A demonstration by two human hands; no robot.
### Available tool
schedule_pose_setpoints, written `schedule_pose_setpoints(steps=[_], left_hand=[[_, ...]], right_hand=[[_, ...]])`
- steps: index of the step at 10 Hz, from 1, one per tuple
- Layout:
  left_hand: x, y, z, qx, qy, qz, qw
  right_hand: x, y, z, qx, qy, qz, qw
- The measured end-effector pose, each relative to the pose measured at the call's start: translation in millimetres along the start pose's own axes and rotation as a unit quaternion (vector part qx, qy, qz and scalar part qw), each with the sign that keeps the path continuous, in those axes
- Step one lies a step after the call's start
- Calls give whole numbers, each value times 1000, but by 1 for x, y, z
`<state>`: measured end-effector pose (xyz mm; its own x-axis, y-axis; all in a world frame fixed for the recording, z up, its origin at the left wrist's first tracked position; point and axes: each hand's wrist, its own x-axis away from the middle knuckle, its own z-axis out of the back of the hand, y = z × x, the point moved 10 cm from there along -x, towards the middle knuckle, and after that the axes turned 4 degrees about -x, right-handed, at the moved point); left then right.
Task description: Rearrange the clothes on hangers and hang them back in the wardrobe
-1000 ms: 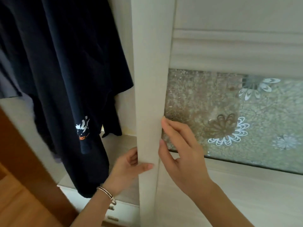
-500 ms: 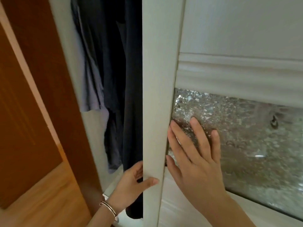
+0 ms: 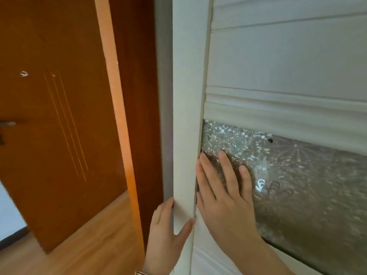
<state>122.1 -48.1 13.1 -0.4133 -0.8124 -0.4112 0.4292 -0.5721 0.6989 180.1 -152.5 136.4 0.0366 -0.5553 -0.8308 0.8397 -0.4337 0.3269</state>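
The white wardrobe door [image 3: 188, 96] fills the right half of the view, with a frosted, flower-patterned glass panel [image 3: 307, 185] set in it. My left hand [image 3: 168, 235] holds the door's left edge low down, thumb across its front face. My right hand [image 3: 224, 195] lies flat with fingers spread on the glass beside the frame. No clothes or hangers are visible; the door now meets the wardrobe's side and hides the inside.
A brown wooden room door [image 3: 59, 116] with a metal handle [image 3: 7, 124] stands open on the left, its light edge [image 3: 117, 116] facing me. A dark brown door frame [image 3: 137, 96] sits right beside the wardrobe. Wood floor [image 3: 79, 245] lies below.
The wardrobe door has slid left until the gap closed, hiding the dark hanging clothes. Both hands stayed on the door and moved with it.
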Motion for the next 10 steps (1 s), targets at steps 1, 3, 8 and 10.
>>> schedule_pose_setpoints(steps=[1, 3, 8, 10], left_hand=[[-8, -14, 23, -64, 96, -5, 993], [-26, -49, 43, 7, 122, 113, 986], [-48, -75, 48, -24, 66, 167, 983], [-53, -41, 83, -39, 61, 122, 990]], right_hand=[[-17, -22, -20, -25, -25, 10, 999], [-39, -56, -46, -65, -65, 38, 995], [-60, -83, -65, -116, -80, 73, 987], [-63, -70, -36, -350, -25, 37, 936]])
